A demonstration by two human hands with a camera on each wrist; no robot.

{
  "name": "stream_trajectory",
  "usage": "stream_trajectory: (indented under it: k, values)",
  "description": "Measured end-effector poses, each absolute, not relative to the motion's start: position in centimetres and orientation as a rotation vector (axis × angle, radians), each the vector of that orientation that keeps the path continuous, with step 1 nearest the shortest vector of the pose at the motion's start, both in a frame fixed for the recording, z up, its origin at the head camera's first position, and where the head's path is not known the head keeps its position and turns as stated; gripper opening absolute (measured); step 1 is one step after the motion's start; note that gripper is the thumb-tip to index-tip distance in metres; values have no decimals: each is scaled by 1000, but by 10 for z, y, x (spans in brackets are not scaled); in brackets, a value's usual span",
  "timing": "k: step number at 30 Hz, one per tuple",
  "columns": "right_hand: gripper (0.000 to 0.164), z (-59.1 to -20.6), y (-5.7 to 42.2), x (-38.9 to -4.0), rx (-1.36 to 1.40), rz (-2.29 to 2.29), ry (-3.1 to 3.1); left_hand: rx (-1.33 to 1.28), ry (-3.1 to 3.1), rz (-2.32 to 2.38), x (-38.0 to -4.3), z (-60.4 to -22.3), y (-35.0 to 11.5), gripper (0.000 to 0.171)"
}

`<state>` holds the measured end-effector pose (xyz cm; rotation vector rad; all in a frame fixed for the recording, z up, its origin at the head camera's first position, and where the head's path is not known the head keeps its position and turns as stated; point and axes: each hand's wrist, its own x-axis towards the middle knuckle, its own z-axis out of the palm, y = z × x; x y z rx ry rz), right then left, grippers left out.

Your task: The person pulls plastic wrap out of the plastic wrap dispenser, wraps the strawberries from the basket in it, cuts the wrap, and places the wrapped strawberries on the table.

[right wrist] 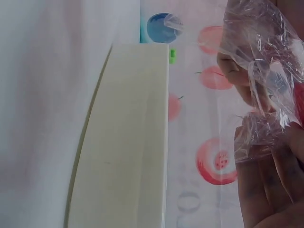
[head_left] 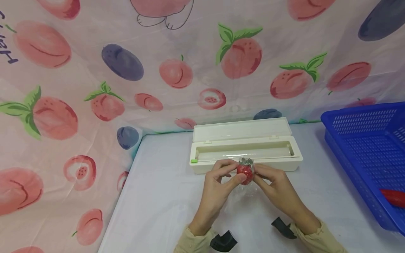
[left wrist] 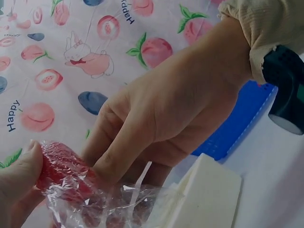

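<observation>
A red strawberry (head_left: 245,171) with a green leafy top is wrapped in clear cling film (left wrist: 121,202), held up in front of a white box. My left hand (head_left: 216,184) pinches it from the left, thumb across its front. From the other side, my right hand (head_left: 278,188) pinches the film at the strawberry's right edge. Loose, crinkled film hangs below the fruit and stretches across the fingers in the right wrist view. Close behind both hands, the long white cling film box (head_left: 246,166) has its lid (head_left: 242,131) raised, with a pale roll (head_left: 243,154) inside.
A blue plastic basket (head_left: 351,172) stands on the right, with a red object (head_left: 393,198) in it. The white table (head_left: 152,196) meets a fruit-printed cloth (head_left: 177,45) at the back and left. A green tab (head_left: 194,161) marks the box's left end.
</observation>
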<state>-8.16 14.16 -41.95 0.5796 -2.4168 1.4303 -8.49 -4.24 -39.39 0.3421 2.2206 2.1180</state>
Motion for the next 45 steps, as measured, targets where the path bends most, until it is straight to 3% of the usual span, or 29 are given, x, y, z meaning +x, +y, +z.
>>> stream_trajectory:
  k: [20,30,38,45]
  values:
    - [31,-413,139,-76,568,1663,-2500,209,2035,2352,-84,-402,-35,37]
    - [58,-415,133,-72,665,1618,-2410,220,2027,2341,-84,-400,-36,54]
    - [56,-416,129,-71,598,1597,-2383,330,2073,2241,-84,-397,-38,34]
    - [43,-418,128,-73,582,1614,-2413,224,2113,2235,-86,-396,-43,34]
